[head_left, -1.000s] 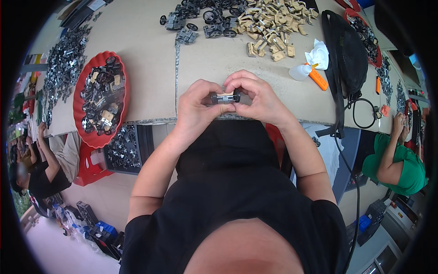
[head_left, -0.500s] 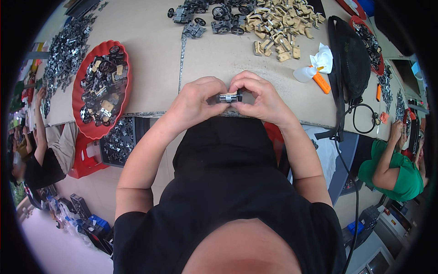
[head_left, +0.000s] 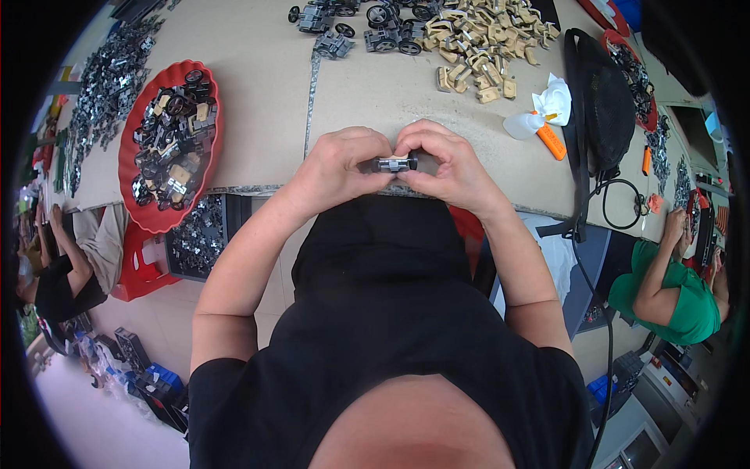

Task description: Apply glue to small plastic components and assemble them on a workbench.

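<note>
A small toy vehicle chassis (head_left: pixel 394 165), grey and silver with dark wheels at its ends, is pinched between my two hands just above the table's front edge. The fingers and thumb of my left hand (head_left: pixel 341 168) are closed on its left end. At the right end, my right hand (head_left: pixel 447 166) grips it the same way. A bit of tan shows at its upper side. My fingers hide both ends in part.
To the left, a red scalloped tray (head_left: pixel 126 156) holds mixed vehicle parts. Tan parts (head_left: pixel 488 59) and grey wheeled assemblies (head_left: pixel 383 35) lie at the back. A white bottle (head_left: pixel 522 126), an orange-handled tool (head_left: pixel 551 143) and a black bag (head_left: pixel 600 109) sit right. Co-workers sit on both sides.
Both hands keep their hold on the chassis, almost in the same place. The view has shifted slightly, and the co-worker's arm at left has lowered.
</note>
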{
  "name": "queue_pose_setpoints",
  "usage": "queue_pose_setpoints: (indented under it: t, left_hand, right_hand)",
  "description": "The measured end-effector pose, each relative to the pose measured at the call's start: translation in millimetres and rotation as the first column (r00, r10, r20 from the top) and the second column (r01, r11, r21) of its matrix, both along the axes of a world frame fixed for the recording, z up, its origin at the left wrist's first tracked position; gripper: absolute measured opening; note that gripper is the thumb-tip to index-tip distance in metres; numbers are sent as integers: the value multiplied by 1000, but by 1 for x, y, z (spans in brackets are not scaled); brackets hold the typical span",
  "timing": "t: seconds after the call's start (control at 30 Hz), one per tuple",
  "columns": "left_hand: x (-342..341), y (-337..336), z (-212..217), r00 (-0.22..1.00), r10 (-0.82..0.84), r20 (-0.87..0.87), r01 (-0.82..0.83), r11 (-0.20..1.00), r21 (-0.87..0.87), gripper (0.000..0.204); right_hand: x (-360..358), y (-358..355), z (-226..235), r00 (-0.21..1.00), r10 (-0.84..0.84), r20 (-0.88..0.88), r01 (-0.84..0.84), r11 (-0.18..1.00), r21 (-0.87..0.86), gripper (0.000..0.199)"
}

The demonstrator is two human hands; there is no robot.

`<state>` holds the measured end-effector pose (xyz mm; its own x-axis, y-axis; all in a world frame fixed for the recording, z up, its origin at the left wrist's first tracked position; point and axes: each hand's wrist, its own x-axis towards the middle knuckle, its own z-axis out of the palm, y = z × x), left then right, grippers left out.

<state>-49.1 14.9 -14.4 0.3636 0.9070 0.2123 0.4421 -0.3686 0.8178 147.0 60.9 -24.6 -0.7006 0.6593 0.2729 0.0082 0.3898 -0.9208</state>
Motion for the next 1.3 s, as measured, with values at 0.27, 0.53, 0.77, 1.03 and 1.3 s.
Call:
queue_pose_setpoints:
  t: [0.27,0.53,0.77,1.03,1.3]
  left_hand:
    - [0,-2,0,983,84,-166,-13,920,392,25]
    - [5,0,-2,891,256,-376,139,634,761,21]
    - [18,-9,10,957,240,166,-247,969,22,39]
    - [31,-8,-2,741,497,451,-211,810,-547,37]
    - [29,-9,-1,751,454,479,-149,824,-547,34]
  right_hand:
    - [-3,-1,-2,996,-77,-41,77,997,-4,36]
    - [-10,-4,9,990,-142,10,113,743,-659,36]
    - [-9,-3,4,968,-225,-113,106,772,-627,34]
    - [-11,-5,-4,976,-193,-99,109,831,-546,37]
    - [-11,-5,-3,981,-180,-66,113,823,-557,38]
